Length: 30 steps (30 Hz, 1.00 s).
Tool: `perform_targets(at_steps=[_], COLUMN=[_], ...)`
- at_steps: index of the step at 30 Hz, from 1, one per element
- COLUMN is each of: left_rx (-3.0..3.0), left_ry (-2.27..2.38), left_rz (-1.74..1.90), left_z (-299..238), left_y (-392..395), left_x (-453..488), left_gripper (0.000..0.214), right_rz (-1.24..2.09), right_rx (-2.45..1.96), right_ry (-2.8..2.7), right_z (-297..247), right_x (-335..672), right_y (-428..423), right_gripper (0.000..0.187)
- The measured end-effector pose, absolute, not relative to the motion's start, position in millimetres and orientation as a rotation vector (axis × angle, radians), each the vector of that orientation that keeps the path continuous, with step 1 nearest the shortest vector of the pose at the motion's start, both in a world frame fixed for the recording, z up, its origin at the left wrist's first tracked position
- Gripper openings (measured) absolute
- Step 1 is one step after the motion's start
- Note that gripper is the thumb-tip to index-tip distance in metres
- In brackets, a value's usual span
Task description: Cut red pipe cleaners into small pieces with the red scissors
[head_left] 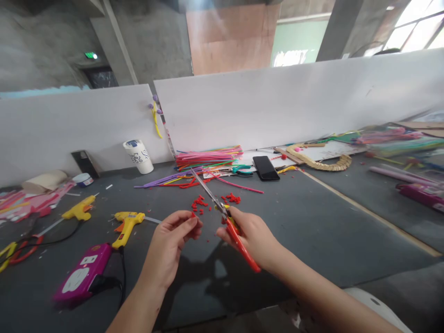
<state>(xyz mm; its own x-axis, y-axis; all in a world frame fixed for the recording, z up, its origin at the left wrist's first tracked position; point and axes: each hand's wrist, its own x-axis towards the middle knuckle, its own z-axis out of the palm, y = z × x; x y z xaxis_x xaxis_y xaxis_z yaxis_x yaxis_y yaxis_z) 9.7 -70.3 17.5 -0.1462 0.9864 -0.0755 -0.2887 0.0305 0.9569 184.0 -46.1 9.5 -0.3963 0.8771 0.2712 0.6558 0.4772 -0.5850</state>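
Observation:
Scissors (239,243) with red handles are in my right hand (255,236), their blades pointing up and away to the left. In my left hand (176,240), thumb and forefinger pinch a small red piece (193,215), of which only the tip shows. Just beyond the hands lie two loose piles of short red pieces, a left pile (199,202) and a right pile (233,198). They look like cut bits of pipe cleaner. A bundle of pink and red pipe cleaners (210,158) rests behind the piles, with purple ones (159,181) in front of it.
Two yellow glue guns, one nearer (126,226) and one farther (79,209), lie at left beside a purple power strip (85,273) with cords. A black phone (266,167), teal-handled pliers (243,169) and a white paper roll (138,157) stand or lie toward the white partition (260,111).

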Motion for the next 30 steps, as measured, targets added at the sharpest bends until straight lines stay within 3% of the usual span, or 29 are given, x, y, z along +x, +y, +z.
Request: perform_targets(at_steps=[7,12,30], left_rx=[0.863,0.907,0.927], left_ry=[1.046,0.991,0.959], left_rz=[1.542,1.614,1.633], left_z=[21,22,19], left_y=[-72,-72,-70], left_x=[7,7,6], left_gripper=[0.009,0.001,0.002], right_rz=[0.204,0.163,0.038], right_rx=[-1.294,-1.32,-1.328], right_ry=[-2.411,-2.469,-2.473], right_z=[-3,-5,-7], right_x=[186,183,182], right_y=[-54,-58,-58], right_gripper=[0.035,0.039,0.039])
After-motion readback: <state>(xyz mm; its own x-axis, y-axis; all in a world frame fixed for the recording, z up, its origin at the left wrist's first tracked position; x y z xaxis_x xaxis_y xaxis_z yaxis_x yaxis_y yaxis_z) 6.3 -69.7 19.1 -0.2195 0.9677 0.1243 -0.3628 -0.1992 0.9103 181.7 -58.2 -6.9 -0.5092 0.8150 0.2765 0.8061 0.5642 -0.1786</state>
